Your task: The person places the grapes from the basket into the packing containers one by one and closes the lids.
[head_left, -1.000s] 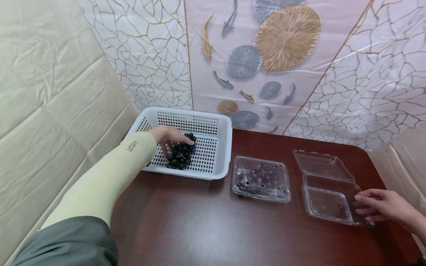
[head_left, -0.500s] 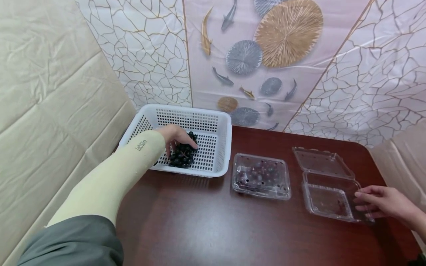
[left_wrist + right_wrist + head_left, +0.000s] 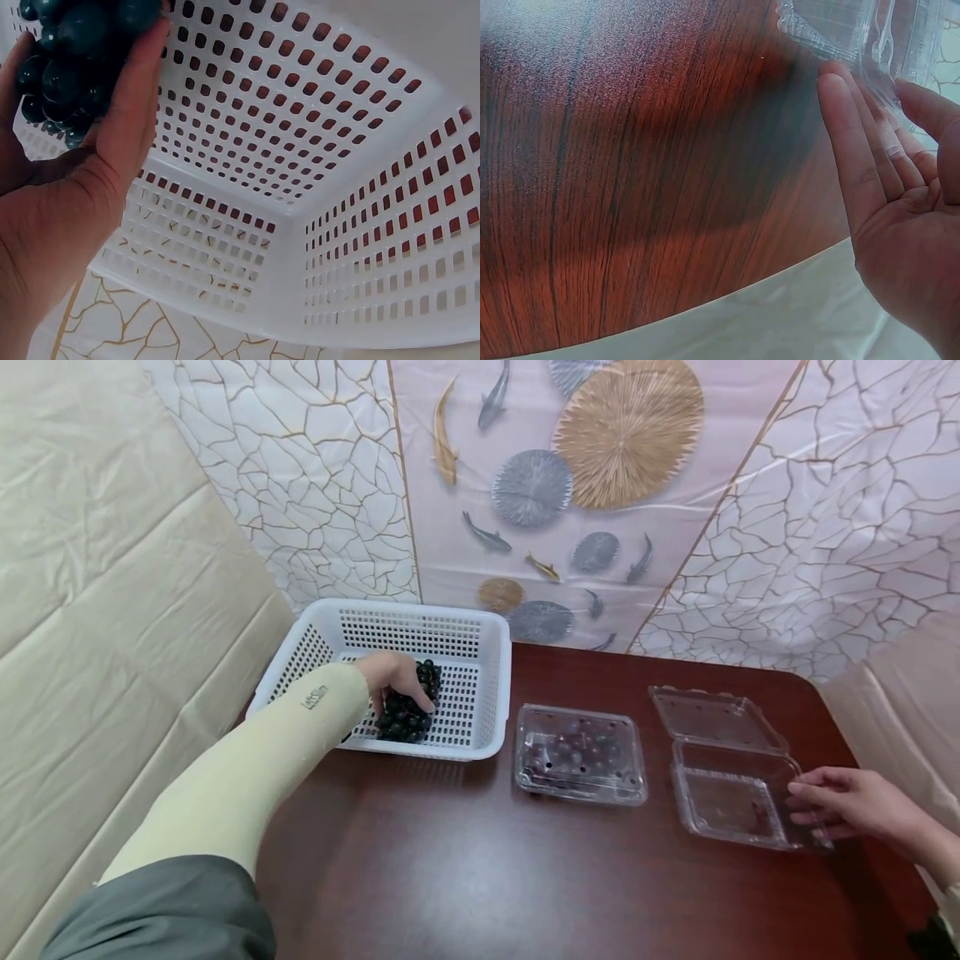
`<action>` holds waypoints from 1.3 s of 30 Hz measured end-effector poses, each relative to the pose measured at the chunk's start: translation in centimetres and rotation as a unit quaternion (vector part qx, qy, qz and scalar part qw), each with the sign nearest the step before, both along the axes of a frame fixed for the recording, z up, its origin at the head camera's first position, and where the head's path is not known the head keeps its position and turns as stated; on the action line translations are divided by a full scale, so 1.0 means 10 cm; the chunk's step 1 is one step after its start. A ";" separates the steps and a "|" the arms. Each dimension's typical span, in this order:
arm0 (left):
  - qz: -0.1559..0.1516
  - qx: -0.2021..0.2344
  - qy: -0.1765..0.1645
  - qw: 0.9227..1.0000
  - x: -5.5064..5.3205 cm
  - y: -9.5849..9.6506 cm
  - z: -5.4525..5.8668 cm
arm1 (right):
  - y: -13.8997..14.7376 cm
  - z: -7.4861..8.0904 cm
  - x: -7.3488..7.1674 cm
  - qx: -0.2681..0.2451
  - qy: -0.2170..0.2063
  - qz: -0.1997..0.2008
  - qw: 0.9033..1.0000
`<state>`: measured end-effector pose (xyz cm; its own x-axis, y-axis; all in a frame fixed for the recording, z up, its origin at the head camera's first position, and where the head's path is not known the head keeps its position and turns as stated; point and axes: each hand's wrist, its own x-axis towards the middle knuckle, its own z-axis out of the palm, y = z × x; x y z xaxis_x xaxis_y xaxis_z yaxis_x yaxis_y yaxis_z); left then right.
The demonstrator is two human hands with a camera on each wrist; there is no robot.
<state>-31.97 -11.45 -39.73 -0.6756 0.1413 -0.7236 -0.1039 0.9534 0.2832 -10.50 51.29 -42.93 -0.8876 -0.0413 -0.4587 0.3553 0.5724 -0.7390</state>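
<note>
A bunch of dark grapes point(image 3: 402, 725) lies in the white perforated basket point(image 3: 504, 689). My left hand point(image 3: 394, 673) reaches over the basket's near left side and grips the bunch, thumb on its right and fingers on its left. In the left wrist view, dark round grapes point(image 3: 79, 37) sit between thumb and fingers. On the right side of the table, an open clear plastic clamshell box point(image 3: 686, 806) has its lid folded back. My right hand point(image 3: 862, 806) pinches the box's right edge, thumb over the rim; the right wrist view shows the fingers along the outside.
Between basket and open box stands a lidded clear box point(image 3: 581, 791) with reddish grapes point(image 3: 581, 747) inside. The dark wood table point(image 3: 480, 860) reaches toward me. Patterned cloth point(image 3: 337, 485) hangs behind, and a beige cloth wall point(image 3: 112, 593) rises close on the left.
My left hand has come a little nearer and its thumb has settled lower around the grapes. The right hand keeps its place at the open box. The head view has shifted slightly.
</note>
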 end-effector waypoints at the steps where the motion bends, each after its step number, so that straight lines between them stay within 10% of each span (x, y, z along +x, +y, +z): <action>1: 0.002 0.002 0.001 1.000 0.00 -0.01 -0.01 | 0.00 0.00 0.00 -0.002 0.001 0.002 1.000; 18: 0.030 0.129 -0.018 0.991 0.06 -0.14 0.16 | -0.04 0.01 0.02 0.009 0.005 0.000 1.000; 31: 0.094 0.269 -0.031 0.958 0.01 -0.31 0.41 | -0.03 0.00 0.02 0.010 0.004 0.007 1.000; 39: 0.081 0.299 0.001 0.951 0.00 -0.30 0.57 | -0.04 0.01 0.03 -0.002 0.006 0.005 1.000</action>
<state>-31.94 -14.49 -34.00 -0.7246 0.4206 -0.5459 -0.2352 0.5936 0.7696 -10.24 50.92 -42.81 -0.8923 -0.0509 -0.4485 0.3417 0.5732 -0.7448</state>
